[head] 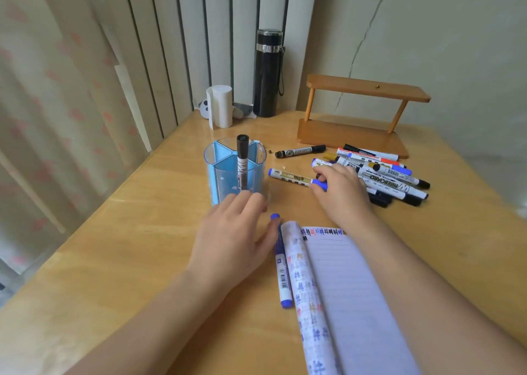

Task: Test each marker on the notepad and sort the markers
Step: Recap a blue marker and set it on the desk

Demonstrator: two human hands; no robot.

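- Nearest the camera, on the table [114,260], the notepad [356,289] lay open
- Just left of it lay a blue marker [282,275], the left hand [233,243] loose beside it, holding nothing
- Farther on, the right hand [339,195] pinched the capped end of a gold marker [288,176] lying flat
- Left of that, a black marker [242,161] stood upright in the blue holder [219,175]
- Beyond the right hand lay the marker pile [393,175]

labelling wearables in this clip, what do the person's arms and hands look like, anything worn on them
The left forearm and right forearm are bare as far as the frame shows, with no sleeves or cuffs. The left hand and right hand are bare too: no gloves, rings, watch or bracelet visible.
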